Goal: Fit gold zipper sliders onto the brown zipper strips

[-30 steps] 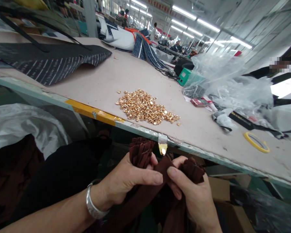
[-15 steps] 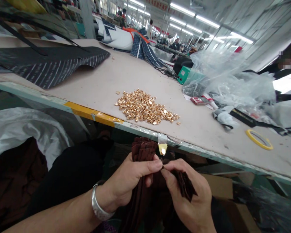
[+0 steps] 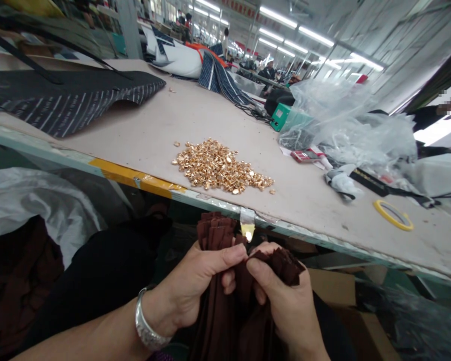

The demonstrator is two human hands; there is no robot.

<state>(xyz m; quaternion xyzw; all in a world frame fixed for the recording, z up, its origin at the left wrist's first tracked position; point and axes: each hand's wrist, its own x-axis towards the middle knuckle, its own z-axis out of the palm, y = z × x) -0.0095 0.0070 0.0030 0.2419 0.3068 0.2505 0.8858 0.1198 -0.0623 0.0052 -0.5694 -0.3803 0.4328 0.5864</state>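
My left hand (image 3: 199, 278) grips a thick stack of dark brown fabric strips (image 3: 216, 230), its thumb laid across the front. My right hand (image 3: 285, 296) is closed around a second bunch of brown strips (image 3: 285, 263). Thumb tips of the two hands almost meet, with one strip between them. Both bunches hang down below the table's front edge. Just beyond the fingers a small clear-and-yellow tape tab (image 3: 247, 228) hangs from that edge, with a shiny gold piece on it. On the table behind lies a pile of small gold metal pieces (image 3: 221, 168).
The beige table (image 3: 143, 130) carries a black striped sheet (image 3: 78, 100) at left. Clear plastic bags (image 3: 346, 120), a green box (image 3: 281, 117) and a yellow tape roll (image 3: 393, 215) lie at right. A cardboard box (image 3: 332, 286) stands underneath. Brown cloth (image 3: 22, 286) fills a white sack.
My right hand has turned, and its bunch of strips now shows its ends fanned upward. The left hand still holds its stack. The view has shifted slightly.
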